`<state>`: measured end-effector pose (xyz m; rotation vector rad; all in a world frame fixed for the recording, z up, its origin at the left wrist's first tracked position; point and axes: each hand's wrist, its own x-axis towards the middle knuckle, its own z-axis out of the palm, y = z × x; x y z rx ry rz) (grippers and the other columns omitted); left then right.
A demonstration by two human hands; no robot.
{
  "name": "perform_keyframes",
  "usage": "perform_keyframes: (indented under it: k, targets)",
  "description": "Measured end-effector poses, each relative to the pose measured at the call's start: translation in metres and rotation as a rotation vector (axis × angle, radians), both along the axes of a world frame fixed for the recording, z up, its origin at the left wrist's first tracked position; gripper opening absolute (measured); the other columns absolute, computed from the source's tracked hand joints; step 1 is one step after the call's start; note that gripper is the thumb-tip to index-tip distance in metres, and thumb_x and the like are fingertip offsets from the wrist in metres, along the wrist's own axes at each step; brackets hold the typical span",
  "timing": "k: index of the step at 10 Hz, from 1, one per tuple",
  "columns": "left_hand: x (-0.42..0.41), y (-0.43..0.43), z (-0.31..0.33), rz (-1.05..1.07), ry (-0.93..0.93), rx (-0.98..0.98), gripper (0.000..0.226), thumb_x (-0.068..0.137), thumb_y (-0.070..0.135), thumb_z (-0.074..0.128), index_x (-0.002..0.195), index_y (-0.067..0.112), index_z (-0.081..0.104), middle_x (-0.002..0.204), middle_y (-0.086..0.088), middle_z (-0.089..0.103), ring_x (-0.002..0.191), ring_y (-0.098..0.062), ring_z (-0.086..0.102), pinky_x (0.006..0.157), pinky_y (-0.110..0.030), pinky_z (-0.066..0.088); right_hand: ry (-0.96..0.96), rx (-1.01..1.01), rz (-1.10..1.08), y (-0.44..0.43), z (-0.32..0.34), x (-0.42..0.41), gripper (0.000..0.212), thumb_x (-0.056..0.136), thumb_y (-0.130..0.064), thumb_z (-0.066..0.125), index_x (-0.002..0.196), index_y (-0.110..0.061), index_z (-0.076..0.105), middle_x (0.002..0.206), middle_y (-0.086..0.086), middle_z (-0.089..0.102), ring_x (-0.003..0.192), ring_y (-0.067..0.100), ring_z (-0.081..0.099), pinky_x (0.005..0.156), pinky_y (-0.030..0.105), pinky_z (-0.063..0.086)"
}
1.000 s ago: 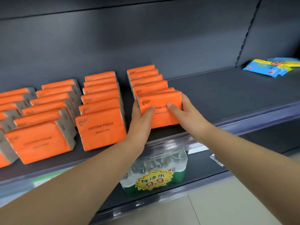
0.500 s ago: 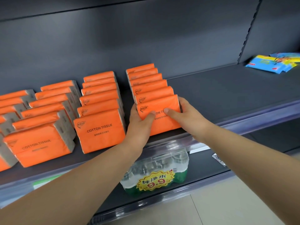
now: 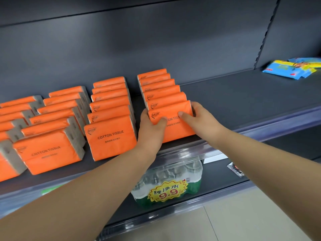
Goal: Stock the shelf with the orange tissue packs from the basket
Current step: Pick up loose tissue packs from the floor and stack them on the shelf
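Head view, single frame.

- Front tissue pack (image 3: 175, 131): orange, standing upright on the shelf (image 3: 243, 101) near its front edge, printed face toward the camera. It is the foremost pack of the right-hand row (image 3: 159, 91), up against the pack behind it.
- Left hand (image 3: 151, 129): grips the pack's left edge. Thumb lies across the front face; fingers curl round the side and are hidden behind it.
- Right hand (image 3: 199, 117): grips the pack's right edge. Thumb on the front face beside the lettering; fingers wrap the upper right corner.
- Pack sits between the two hands, thumbs near each other on its face but apart.
- Middle row (image 3: 111, 101) of orange packs stands just left of the held row with a narrow gap between. Further rows (image 3: 60, 110) run on toward the shelf's left end, some tilted.
- Blue packets (image 3: 291, 67) lie flat by the back edge, well to the right.
- Lower shelf (image 3: 225, 181): shrink-wrapped bottled water (image 3: 166, 171) with a yellow price sticker (image 3: 166, 191), directly under the hands.
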<state>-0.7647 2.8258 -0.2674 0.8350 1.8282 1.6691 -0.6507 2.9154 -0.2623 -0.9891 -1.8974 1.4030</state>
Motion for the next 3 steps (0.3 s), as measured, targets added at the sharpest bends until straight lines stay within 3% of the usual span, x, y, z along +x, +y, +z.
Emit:
perform_keyframes:
  k: [1,2,3]
  targets:
    - [-0.001,0.002,0.008,0.037,0.054,0.027,0.031,0.095,0.012,0.056,0.119,0.027,0.045,0.091,0.023,0.052,0.085,0.003,0.057,0.089,-0.029,0.047,-0.033,0.077,-0.029,-0.002,0.012,-0.002,0.052,0.096,-0.027,0.051,0.143,-0.016,0.032,0.12,-0.003,0.053,0.106,0.012,0.051,0.084,0.022,0.036]
    - [-0.006,0.004,0.016,0.051,0.145,0.033,0.046,0.094,0.009,0.056,0.137,0.008,0.041,0.085,0.031,0.039,0.073,0.017,0.044,0.084,-0.019,0.037,-0.065,0.175,-0.07,-0.002,0.021,-0.002,0.055,0.097,-0.028,0.049,0.147,-0.015,0.029,0.146,0.002,0.041,0.13,0.016,0.041,0.093,0.018,0.028]
    - [-0.006,0.0,0.028,0.047,0.224,0.036,0.047,0.093,0.006,0.057,0.138,0.004,0.042,0.085,0.029,0.033,0.076,0.019,0.041,0.072,-0.002,0.034,-0.073,0.302,-0.114,-0.01,0.035,0.0,0.05,0.098,-0.025,0.047,0.145,-0.015,0.032,0.15,0.002,0.036,0.137,0.016,0.033,0.092,0.011,0.022]
